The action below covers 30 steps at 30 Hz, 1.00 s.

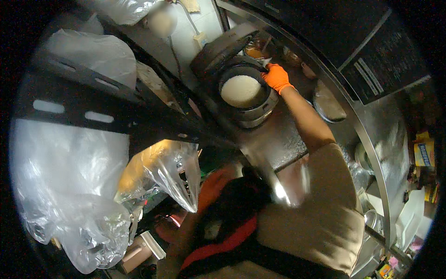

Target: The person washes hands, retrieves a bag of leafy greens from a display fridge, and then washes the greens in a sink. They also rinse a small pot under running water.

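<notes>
A rice cooker [256,115] stands on the metal counter with its dark lid [223,48] raised. Inside its black inner pot [240,68] lies a pale, rice-like mass [242,91]. My right hand [277,78], in an orange glove, is at the pot's right rim with its fingers curled over the edge. A small whitish thing [267,62] shows by the fingertips; what it is cannot be made out. Low in the shade before my body is my left hand [216,185], also gloved. Its fingers are dark and blurred, so any hold there is hidden.
Behind the cooker sits a container of orange-brown food [256,52]. To its right, a round-edged container [329,101] rests near a curved-looking metal edge [369,139]. Clear plastic bags [73,167] hang at left beside a dark slotted rack [69,108]. A power outlet [200,40] is behind.
</notes>
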Motion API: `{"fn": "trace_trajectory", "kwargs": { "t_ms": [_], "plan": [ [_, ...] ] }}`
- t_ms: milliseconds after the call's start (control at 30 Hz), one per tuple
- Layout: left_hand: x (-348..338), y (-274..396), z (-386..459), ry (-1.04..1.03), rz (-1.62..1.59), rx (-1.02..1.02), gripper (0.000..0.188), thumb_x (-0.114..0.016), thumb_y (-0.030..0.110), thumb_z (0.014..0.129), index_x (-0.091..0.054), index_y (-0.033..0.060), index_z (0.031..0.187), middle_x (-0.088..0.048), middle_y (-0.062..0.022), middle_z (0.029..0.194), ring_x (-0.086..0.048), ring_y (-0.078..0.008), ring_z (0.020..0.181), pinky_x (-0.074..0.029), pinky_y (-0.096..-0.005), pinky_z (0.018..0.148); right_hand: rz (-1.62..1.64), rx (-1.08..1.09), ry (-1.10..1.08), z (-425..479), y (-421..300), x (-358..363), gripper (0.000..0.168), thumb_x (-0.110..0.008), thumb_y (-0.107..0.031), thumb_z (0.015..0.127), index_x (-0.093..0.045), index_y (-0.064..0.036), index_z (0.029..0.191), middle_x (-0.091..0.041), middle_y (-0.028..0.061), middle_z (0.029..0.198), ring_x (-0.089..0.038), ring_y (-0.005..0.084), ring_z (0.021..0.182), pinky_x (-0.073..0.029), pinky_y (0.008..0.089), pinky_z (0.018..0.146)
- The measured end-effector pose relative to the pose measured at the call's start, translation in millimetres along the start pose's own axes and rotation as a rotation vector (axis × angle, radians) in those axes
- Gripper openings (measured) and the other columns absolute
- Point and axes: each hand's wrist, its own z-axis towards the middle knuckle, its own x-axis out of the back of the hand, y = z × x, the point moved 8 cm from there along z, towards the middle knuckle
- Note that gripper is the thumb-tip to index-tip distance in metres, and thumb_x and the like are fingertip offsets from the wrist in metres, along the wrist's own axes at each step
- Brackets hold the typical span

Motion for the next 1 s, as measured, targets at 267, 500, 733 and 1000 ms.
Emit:
{"fn": "trace_trajectory", "kwargs": {
  "t_ms": [267, 500, 733, 1000],
  "plan": [
    [-25, 60, 211, 0.552, 0.16, -0.248, 0.044, -0.06, 0.013, 0.095, -0.051, 0.0025, 0.137, -0.054, -0.0159, 0.139, -0.048, -0.0288, 0.132, -0.038, -0.0381, 0.111, -0.197, 0.083, -0.124, 42, -6, -46, 0.039, -0.065, -0.02, 0.081, -0.063, -0.008, 0.118, -0.067, 0.021, 0.113, -0.064, 0.0407, 0.105, -0.052, 0.0471, 0.089],
    [32, 26, 261, 0.824, -0.182, 0.021, 0.045, -0.061, 0.016, 0.089, -0.054, -0.0012, 0.131, -0.064, -0.0192, 0.119, -0.06, -0.0323, 0.11, -0.046, -0.0387, 0.094, -0.146, 0.172, -0.085, 42, -10, -53, 0.05, -0.064, -0.019, 0.08, -0.056, -0.007, 0.128, -0.065, 0.0251, 0.114, -0.062, 0.0419, 0.106, -0.051, 0.0481, 0.09],
    [12, 50, 241, 0.888, -0.858, 0.028, 0.018, -0.064, 0.016, 0.087, -0.063, 0.0067, 0.103, -0.065, -0.0056, 0.099, -0.058, -0.0175, 0.084, -0.046, -0.033, 0.074, 0.205, 0.098, 0.003, 40, -9, -29, 0.049, -0.067, -0.012, 0.077, -0.058, -0.001, 0.123, -0.064, 0.0236, 0.119, -0.061, 0.0414, 0.111, -0.049, 0.045, 0.095],
    [21, 105, 209, 0.868, -0.805, -0.052, 0.016, -0.06, 0.017, 0.09, -0.062, 0.008, 0.103, -0.063, -0.0044, 0.096, -0.057, -0.0173, 0.082, -0.045, -0.0295, 0.071, 0.258, 0.179, 0.034, 50, -56, 35, 0.037, -0.063, -0.013, 0.078, -0.061, -0.001, 0.112, -0.066, 0.0277, 0.11, -0.062, 0.0449, 0.105, -0.05, 0.0488, 0.092]
  ]
}}
